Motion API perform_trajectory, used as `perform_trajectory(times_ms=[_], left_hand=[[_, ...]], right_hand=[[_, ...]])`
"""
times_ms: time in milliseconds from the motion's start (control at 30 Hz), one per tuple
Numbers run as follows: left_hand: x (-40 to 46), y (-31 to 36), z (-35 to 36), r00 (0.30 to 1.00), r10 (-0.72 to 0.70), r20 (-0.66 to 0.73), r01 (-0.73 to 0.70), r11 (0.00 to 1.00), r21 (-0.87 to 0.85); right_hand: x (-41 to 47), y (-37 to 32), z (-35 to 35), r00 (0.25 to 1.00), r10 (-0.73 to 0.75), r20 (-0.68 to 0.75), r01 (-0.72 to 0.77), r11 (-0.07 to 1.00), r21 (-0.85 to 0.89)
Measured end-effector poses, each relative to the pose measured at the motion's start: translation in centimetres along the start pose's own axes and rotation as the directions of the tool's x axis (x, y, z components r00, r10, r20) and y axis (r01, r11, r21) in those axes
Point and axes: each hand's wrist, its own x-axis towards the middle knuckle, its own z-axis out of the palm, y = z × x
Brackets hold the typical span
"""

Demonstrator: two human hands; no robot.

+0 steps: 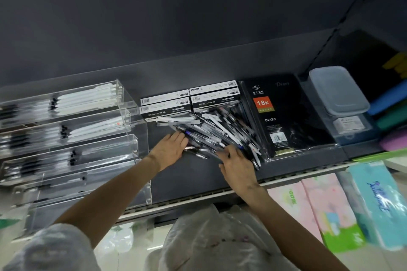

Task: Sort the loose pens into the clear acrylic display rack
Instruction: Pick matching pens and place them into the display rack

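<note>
A heap of loose pens [211, 130], black, clear and white, lies on the dark shelf [189, 182] in front of me. My left hand [169, 149] lies flat with straight fingers on the heap's left edge, touching the pens. My right hand [236, 163] is at the heap's near right edge, fingers curled among several pens. The clear acrylic display rack [70, 136] stands at the left, its stepped troughs holding rows of white and black pens. The lowest troughs look nearly empty, though blur hides detail.
Several black-and-white pen boxes [189, 100] sit behind the heap. A black wrapped diary [284, 116] lies to the right, then a lidded clear plastic box [339, 92]. Pastel packs [330, 211] fill the lower shelf. The shelf's pale front rail [198, 198] runs beneath my wrists.
</note>
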Motion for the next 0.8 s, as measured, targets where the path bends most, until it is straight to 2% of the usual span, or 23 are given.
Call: perform_trajectory(times_ms=[67,133,200,233,267,300,333,367,400,433,500,633,700,800], left_hand=[[-0.5,-0.3,-0.3,0.994,-0.018,-0.107,0.003,0.991,-0.135],[-0.9,-0.5,-1.1,0.983,-0.123,-0.139,0.069,0.937,-0.343],[-1.2,-0.3,-2.5,0.956,-0.269,-0.120,0.146,0.787,-0.600],[-1.2,0.1,-3.4,0.925,-0.368,-0.093,0.177,0.635,-0.752],[-1.1,0.5,-4.4,0.886,-0.463,-0.031,0.173,0.392,-0.903],[-1.1,1.0,-5.5,0.855,-0.513,0.075,0.120,0.055,-0.991],[-1.2,1.5,-6.4,0.845,-0.502,0.185,0.033,-0.296,-0.955],[-1.4,2.1,-7.0,0.856,-0.453,0.248,-0.055,-0.558,-0.828],[-1.6,2.5,-7.3,0.871,-0.412,0.270,-0.116,-0.704,-0.701],[-1.8,2.9,-7.6,0.878,-0.394,0.271,-0.154,-0.769,-0.620],[-2.1,3.6,-7.7,0.881,-0.402,0.251,-0.217,-0.812,-0.541],[-2.6,4.4,-7.9,0.854,-0.445,0.268,-0.302,-0.845,-0.442],[-2.5,4.6,-7.8,0.854,-0.451,0.261,-0.312,-0.843,-0.437],[-2.4,4.8,-7.9,0.856,-0.459,0.237,-0.327,-0.837,-0.439]], right_hand=[[0.0,0.0,0.0,0.999,0.025,-0.023,-0.024,1.000,0.019],[0.3,0.1,-0.2,0.998,0.062,0.010,-0.061,0.998,-0.015],[1.0,0.3,-0.2,0.996,0.094,0.001,-0.093,0.991,-0.095],[1.3,0.2,-0.2,0.995,0.095,-0.009,-0.095,0.988,-0.124],[1.6,-0.1,-0.7,0.995,0.103,-0.007,-0.102,0.980,-0.169],[1.8,-0.3,-1.0,0.994,0.112,0.012,-0.107,0.972,-0.212],[1.8,-0.7,-1.6,0.992,0.124,0.039,-0.109,0.959,-0.260],[2.0,-0.9,-2.0,0.990,0.127,0.063,-0.104,0.950,-0.294],[2.1,-0.9,-2.1,0.991,0.121,0.064,-0.094,0.942,-0.322],[2.3,-0.9,-2.1,0.994,0.104,0.044,-0.083,0.940,-0.332],[1.9,-0.7,-2.9,0.994,0.112,-0.007,-0.110,0.957,-0.267],[0.5,0.2,-4.9,0.985,0.138,-0.099,-0.131,0.988,0.080],[0.1,0.3,-5.8,0.981,0.170,-0.093,-0.132,0.938,0.322],[0.0,-0.2,-6.1,0.984,0.172,-0.051,-0.111,0.808,0.578]])
